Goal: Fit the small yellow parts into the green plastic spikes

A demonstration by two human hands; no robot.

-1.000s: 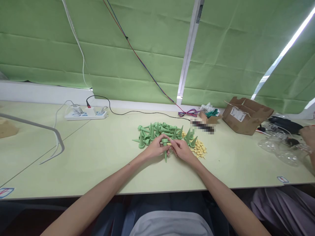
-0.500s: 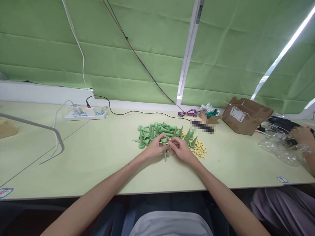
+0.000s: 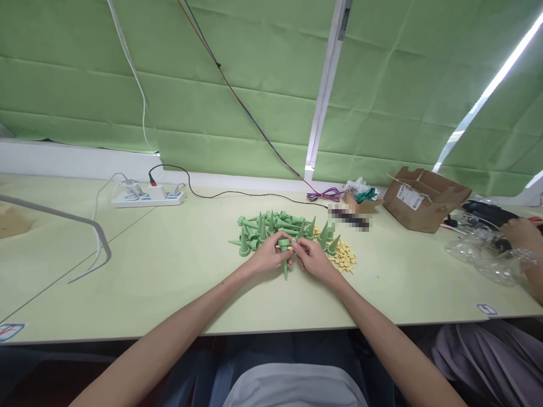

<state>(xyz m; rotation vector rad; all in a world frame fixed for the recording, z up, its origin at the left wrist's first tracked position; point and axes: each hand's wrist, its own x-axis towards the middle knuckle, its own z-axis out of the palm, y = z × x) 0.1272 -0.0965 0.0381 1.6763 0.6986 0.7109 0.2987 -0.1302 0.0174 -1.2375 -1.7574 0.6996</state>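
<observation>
Now our left hand (image 3: 268, 254) grips a green spike (image 3: 284, 243), our right hand (image 3: 313, 258) a peg (image 3: 291, 248) crooked pressure might snap.

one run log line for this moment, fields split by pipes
left hand: holds green spike, tip down | right hand: pinches yellow piece at spike's side | beyond hands: green pile, yellow pile

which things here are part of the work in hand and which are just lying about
Seem part of the work:
green spike in the left hand
yellow piece at the right hand
pile of green spikes
heap of yellow pieces

Seem just lying about:
white power strip
cardboard box
coiled red-and-blue wire
</observation>
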